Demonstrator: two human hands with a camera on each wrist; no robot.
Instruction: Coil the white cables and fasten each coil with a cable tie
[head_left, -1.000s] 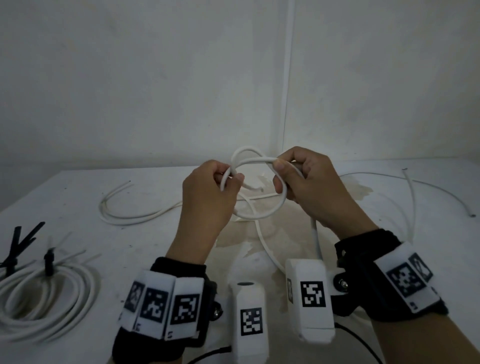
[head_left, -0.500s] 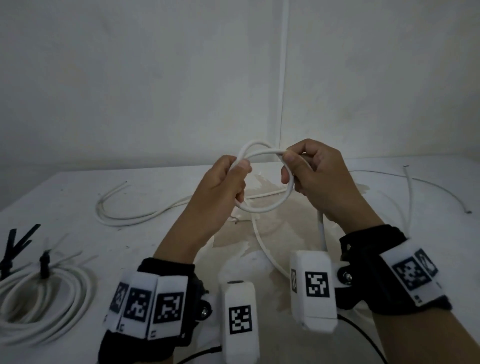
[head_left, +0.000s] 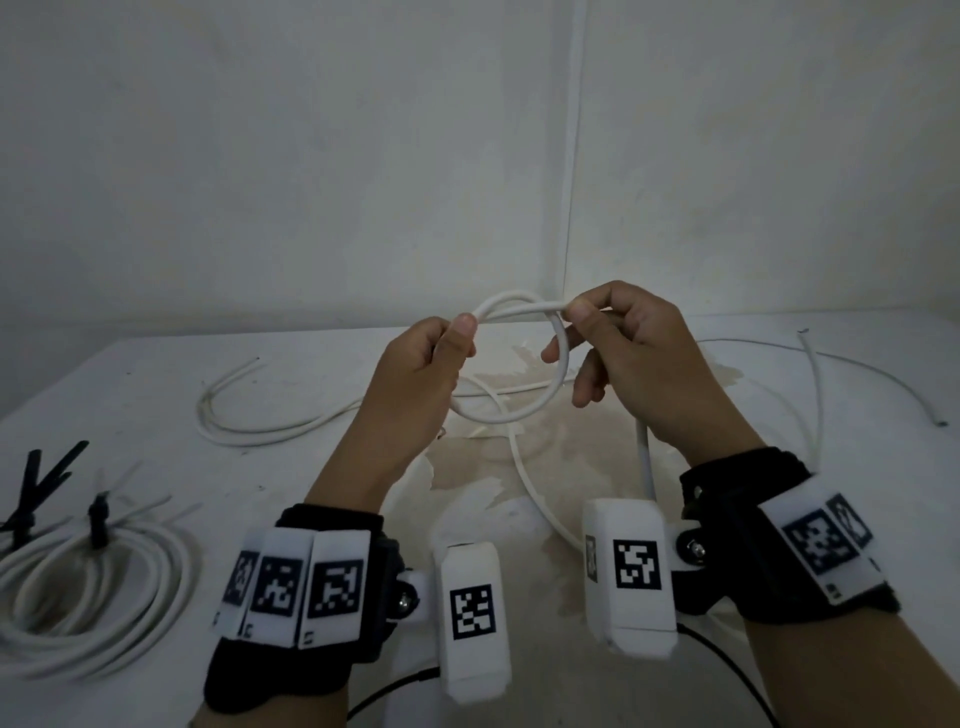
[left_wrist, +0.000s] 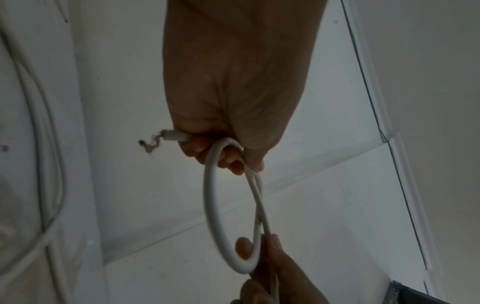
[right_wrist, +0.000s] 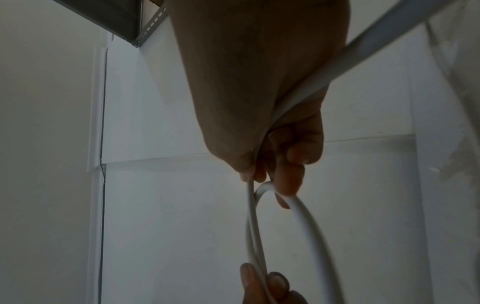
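Both hands hold a small coil of white cable (head_left: 540, 402) up above the table's middle. My left hand (head_left: 447, 348) pinches the coil's left side (left_wrist: 210, 205), with the cable's frayed end (left_wrist: 155, 139) sticking out past its fingers. My right hand (head_left: 587, 332) pinches the coil's right side (right_wrist: 298, 207); the rest of the cable runs down under that wrist (right_wrist: 363, 47) and trails onto the table (head_left: 535, 493). A finished coil (head_left: 88, 587) bound with a black cable tie (head_left: 97, 519) lies at the near left.
Loose black cable ties (head_left: 39, 478) lie at the left edge. Another white cable (head_left: 249, 431) loops on the table behind my left hand, and a thin one (head_left: 821, 384) curves at the right. The white table (head_left: 156, 374) meets a wall close behind.
Both hands have lifted the coil higher and slightly away from me. The loops have drawn closer together, and my right fingers have shifted their hold on the coil's right side.
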